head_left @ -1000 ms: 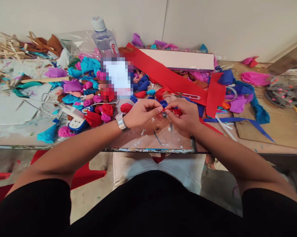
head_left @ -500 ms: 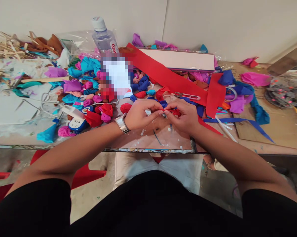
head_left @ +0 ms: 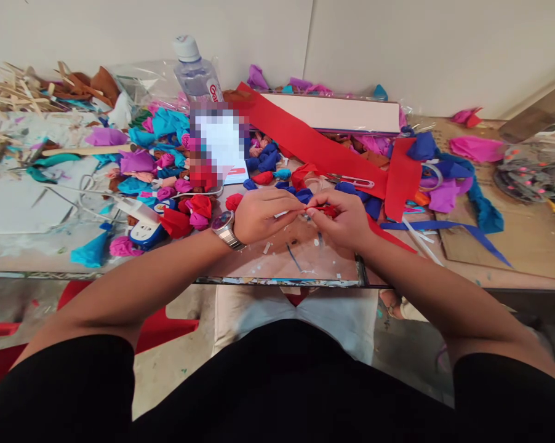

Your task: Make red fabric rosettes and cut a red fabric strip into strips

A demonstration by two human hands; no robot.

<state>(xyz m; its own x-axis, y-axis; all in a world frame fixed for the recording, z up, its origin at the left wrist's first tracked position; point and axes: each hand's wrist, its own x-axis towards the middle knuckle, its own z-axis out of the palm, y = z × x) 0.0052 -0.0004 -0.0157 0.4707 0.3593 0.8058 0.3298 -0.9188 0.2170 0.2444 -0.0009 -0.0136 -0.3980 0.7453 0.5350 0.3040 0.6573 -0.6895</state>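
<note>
Over the front of the table, my left hand (head_left: 266, 215) and my right hand (head_left: 339, 215) meet at the fingertips. A small piece of red crepe paper (head_left: 326, 210) is pinched in my right hand, mostly covered by its fingers. My left thumb and fingers close on the twisted tip of that same red piece. Just beyond the hands lie blue crepe paper pieces (head_left: 304, 195), and a small pair of thread snips (head_left: 354, 179) rests by my right hand. A long red paper strip (head_left: 305, 132) stretches behind.
Coloured paper flowers (head_left: 136, 161) crowd the left, along with a power strip (head_left: 146, 231) and its cable. A bottle (head_left: 197, 77) stands behind a lit phone (head_left: 222, 144). Green-handled pliers (head_left: 53, 166) and wood sticks (head_left: 19, 89) lie far left. Cardboard (head_left: 512, 240) covers the right.
My left hand has rolled, so the watch face now shows, and its fingers have straightened somewhat. My right hand keeps its pinch on the red paper, almost unmoved.
</note>
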